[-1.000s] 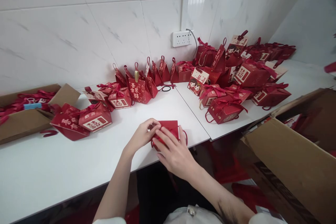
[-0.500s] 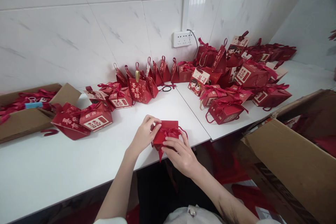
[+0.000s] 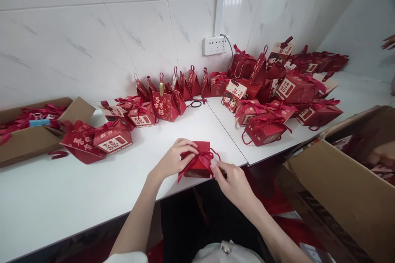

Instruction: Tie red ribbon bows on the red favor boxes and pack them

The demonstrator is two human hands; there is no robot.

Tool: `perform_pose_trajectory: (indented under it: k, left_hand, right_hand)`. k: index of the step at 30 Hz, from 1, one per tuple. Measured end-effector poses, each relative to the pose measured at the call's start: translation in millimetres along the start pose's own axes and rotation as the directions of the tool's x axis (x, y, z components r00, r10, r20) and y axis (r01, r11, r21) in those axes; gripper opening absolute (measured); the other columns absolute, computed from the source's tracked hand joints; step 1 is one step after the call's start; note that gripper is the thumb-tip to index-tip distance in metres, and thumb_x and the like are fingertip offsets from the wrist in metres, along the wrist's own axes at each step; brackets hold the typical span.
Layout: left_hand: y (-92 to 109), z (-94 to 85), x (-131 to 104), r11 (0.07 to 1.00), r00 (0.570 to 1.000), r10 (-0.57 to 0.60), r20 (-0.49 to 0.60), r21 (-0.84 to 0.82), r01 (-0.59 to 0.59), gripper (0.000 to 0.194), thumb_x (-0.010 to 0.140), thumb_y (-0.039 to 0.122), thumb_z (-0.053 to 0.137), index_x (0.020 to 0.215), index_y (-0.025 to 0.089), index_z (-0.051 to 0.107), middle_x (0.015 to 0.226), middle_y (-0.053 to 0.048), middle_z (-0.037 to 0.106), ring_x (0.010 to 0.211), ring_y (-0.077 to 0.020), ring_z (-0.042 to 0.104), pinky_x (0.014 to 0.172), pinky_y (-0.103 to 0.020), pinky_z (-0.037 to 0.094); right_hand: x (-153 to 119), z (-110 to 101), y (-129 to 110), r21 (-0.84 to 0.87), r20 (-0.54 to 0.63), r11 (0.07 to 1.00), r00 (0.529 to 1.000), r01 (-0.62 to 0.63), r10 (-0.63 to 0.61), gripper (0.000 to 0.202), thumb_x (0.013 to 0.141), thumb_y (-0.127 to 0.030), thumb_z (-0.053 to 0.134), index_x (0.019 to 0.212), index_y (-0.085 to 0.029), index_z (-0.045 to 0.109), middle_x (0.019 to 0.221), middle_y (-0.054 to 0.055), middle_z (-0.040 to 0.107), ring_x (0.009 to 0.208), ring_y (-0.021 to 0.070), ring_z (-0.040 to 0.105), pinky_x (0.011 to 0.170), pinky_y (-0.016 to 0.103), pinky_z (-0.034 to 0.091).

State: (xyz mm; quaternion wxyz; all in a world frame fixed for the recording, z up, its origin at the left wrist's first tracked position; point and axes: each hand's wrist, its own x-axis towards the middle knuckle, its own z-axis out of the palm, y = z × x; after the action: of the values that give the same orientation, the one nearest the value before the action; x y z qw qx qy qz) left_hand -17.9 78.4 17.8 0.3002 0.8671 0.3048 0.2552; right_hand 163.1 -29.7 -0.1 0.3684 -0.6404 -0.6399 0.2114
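A small red box [image 3: 197,169] is placed at the table's front edge. Its bow [image 3: 202,158] is touched by the half-curled left hand [image 3: 175,158]; by the right hand [image 3: 233,178], nearly closed, a ribbon end seems pinched.

Beyond the left hand [image 3: 174,159], a red tent-shaped box [image 3: 163,107] reads 吾家有囍, while farther left a red carton [image 3: 105,134] bears 歡喜 above a white panel [image 3: 114,144] with 囍, a character repeated on a bow-topped box [image 3: 142,115] between them and a big box [image 3: 299,87] beyond the right hand [image 3: 237,183].
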Motion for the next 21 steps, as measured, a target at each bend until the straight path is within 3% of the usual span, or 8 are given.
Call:
perform_pose_trajectory:
  k: [2,6,9,17,21]
  left_hand:
    - [-1,1.7,0,1.0,1.0,-0.007,0.006,-0.001,0.007,0.016,0.085,0.019,0.052,0.087,0.022,0.068,0.105,-0.005,0.062,0.106,-0.0208,0.051,0.096,-0.04,0.042]
    - [-1,2.6,-1,1.0,0.999,-0.024,0.043,-0.006,0.024,0.017,0.085,0.021,0.054,0.089,0.025,0.07,0.112,-0.005,0.059,0.111,-0.0219,0.048,0.099,-0.043,0.04]
    - [0,2.5,-1,0.999,0.997,-0.035,0.062,0.001,0.035,0.017,0.084,0.021,0.055,0.092,0.026,0.07,0.114,-0.005,0.057,0.113,-0.0226,0.046,0.101,-0.044,0.038]
    - [-1,6.0,-3,0.998,0.997,-0.061,0.057,0.027,0.059,0.021,0.086,0.022,0.051,0.094,0.027,0.07,0.116,-0.005,0.053,0.115,-0.0225,0.045,0.104,-0.044,0.035]
    - [1,7.6,-4,0.995,0.995,-0.092,0.041,0.03,0.091,0.02,0.087,0.023,0.051,0.094,0.026,0.07,0.116,-0.004,0.053,0.114,-0.0226,0.045,0.104,-0.044,0.034]
  right_hand:
    - [2,0,1,0.015,0.168,0.991,0.977,-0.135,0.131,0.043,0.091,-0.041,0.039,0.056,-0.019,0.053,0.054,0.003,0.061,0.051,0.016,0.058,0.056,0.027,0.043]
    - [3,4,2,0.157,0.239,0.958,0.95,-0.241,0.2,0.042,0.089,-0.043,0.043,0.058,-0.018,0.056,0.056,0.003,0.065,0.053,0.0158,0.06,0.055,0.025,0.044]
    - [1,9,1,0.341,0.321,0.883,0.923,-0.322,0.213,0.041,0.087,-0.046,0.045,0.062,-0.017,0.06,0.056,0.003,0.065,0.051,0.0137,0.059,0.052,0.023,0.045]
    - [-7,35,-6,0.63,0.516,0.652,0.855,-0.422,0.055,0.05,0.085,-0.056,0.042,0.08,-0.012,0.064,0.058,0.004,0.067,0.048,0.0115,0.059,0.055,0.025,0.049]
    - [-8,40,-1,0.648,0.53,0.641,0.848,-0.41,0.006,0.047,0.089,-0.051,0.04,0.085,-0.011,0.065,0.059,0.004,0.067,0.05,0.0116,0.059,0.059,0.026,0.05]
